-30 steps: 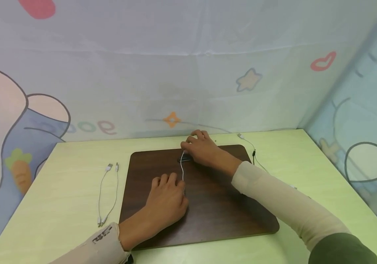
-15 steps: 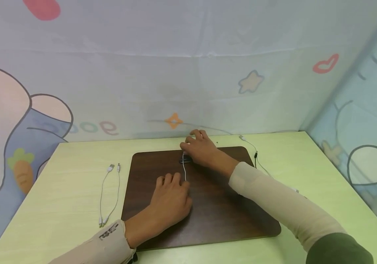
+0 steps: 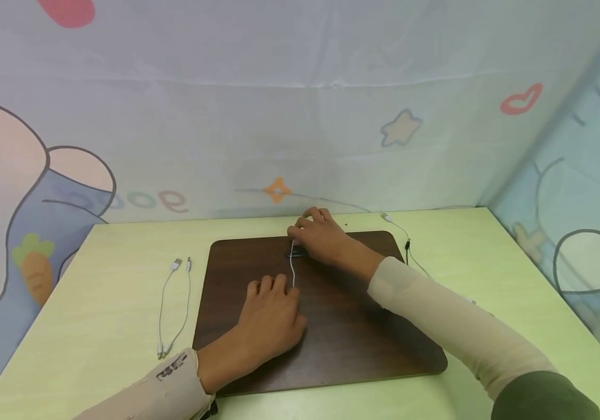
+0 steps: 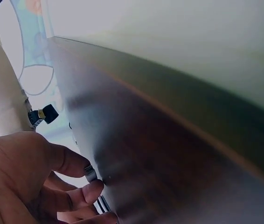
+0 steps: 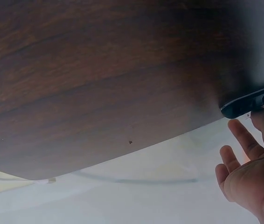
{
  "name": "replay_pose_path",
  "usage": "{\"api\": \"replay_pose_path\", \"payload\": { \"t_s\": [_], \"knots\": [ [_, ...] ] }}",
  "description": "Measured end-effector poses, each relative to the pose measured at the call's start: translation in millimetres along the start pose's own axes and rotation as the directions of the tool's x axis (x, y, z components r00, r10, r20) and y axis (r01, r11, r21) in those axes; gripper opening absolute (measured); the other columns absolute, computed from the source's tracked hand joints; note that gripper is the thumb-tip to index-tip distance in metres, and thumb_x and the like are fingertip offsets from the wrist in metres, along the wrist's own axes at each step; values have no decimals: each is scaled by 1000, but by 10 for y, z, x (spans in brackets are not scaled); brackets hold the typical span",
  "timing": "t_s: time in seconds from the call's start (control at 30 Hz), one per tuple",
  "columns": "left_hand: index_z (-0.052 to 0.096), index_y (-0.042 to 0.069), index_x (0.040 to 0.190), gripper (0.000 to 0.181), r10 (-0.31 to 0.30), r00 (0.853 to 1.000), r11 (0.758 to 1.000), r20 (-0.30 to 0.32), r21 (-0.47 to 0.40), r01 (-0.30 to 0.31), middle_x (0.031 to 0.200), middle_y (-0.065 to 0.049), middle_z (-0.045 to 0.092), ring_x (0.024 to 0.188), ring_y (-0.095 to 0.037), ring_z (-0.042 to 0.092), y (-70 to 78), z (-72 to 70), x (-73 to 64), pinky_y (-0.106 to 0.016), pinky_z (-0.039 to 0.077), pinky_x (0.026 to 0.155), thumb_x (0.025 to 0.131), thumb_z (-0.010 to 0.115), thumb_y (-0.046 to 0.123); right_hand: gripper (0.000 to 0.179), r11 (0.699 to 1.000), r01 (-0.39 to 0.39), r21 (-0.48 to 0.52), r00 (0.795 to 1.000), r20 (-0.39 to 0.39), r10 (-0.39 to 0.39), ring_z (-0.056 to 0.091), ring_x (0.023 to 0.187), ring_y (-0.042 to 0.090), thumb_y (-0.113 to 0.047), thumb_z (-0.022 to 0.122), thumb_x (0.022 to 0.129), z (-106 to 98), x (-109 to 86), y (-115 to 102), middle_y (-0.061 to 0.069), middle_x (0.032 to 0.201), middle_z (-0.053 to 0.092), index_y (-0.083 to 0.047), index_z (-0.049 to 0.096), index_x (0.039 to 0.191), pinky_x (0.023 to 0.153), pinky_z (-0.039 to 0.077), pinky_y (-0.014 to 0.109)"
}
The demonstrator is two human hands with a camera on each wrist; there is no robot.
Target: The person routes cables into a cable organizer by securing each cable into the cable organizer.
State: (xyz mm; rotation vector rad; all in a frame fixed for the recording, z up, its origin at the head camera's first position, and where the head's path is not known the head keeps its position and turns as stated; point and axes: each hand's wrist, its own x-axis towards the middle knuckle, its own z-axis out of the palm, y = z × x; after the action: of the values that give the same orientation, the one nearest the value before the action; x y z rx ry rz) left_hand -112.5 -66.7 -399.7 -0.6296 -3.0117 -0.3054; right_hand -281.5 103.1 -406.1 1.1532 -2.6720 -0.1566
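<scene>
A thin white charging cable (image 3: pixel 292 269) runs lengthwise over the dark brown wooden board (image 3: pixel 368 321). My left hand (image 3: pixel 270 321) is low over the middle of the board, pinching a small grey end piece (image 4: pixel 90 174) between thumb and index finger in the left wrist view. At the board's far edge my right hand (image 3: pixel 323 238) pinches the cable's other end, beside a black slotted holder (image 5: pixel 248 103). Its thumb lies against the holder in the right wrist view, and the other fingers are spread. The right fingertips partly hide the cable end.
Two short white cables (image 3: pixel 162 309) lie left of the board on the pale yellow table (image 3: pixel 95 291). Another white cable (image 3: pixel 396 226) with a small black piece lies behind and right of it, partly under the right forearm. A printed cloth backdrop (image 3: pixel 331 146) stands behind.
Both hands keep nearly the same place and hold on the cable. The head view has shifted slightly; the grey piece by the left thumb is no longer visible there.
</scene>
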Motion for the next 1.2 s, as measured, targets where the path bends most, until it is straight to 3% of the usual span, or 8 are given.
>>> {"api": "replay_pose_path", "payload": {
  "t_s": [0.17,0.43,0.77,1.2],
  "knots": [
    [75,6,107,18,-5,1000,1000,19,-18,5,109,-14,60,107,-38,56,-4,2,-9,-64,45,106,102,70,22,18,999,-3,44,1000,31,1,55,151,41,-29,60,118,-5,-1,-1,7,144,76,-19,69,130,123,47,63],
    [69,10,96,14,0,999,999,50,-39,2,107,-12,57,105,-36,53,8,17,-35,-64,44,105,103,68,23,24,997,6,75,997,80,-12,52,154,40,-29,56,119,-21,-12,-9,6,150,72,-20,67,138,126,45,63],
    [66,13,90,14,8,1000,998,29,-69,-6,103,-10,54,101,-35,51,-10,13,-78,-65,43,103,101,68,21,24,998,37,52,997,60,-40,53,151,39,-25,59,118,13,-32,12,5,149,72,-23,66,140,125,45,62],
    [77,8,111,28,-20,1000,997,18,-73,21,114,-15,63,109,-38,55,-38,4,-99,-67,45,107,108,64,33,43,995,73,61,997,31,-75,54,150,40,-2,63,113,5,-27,-13,7,150,72,-24,63,150,123,47,62]
  ]
}}
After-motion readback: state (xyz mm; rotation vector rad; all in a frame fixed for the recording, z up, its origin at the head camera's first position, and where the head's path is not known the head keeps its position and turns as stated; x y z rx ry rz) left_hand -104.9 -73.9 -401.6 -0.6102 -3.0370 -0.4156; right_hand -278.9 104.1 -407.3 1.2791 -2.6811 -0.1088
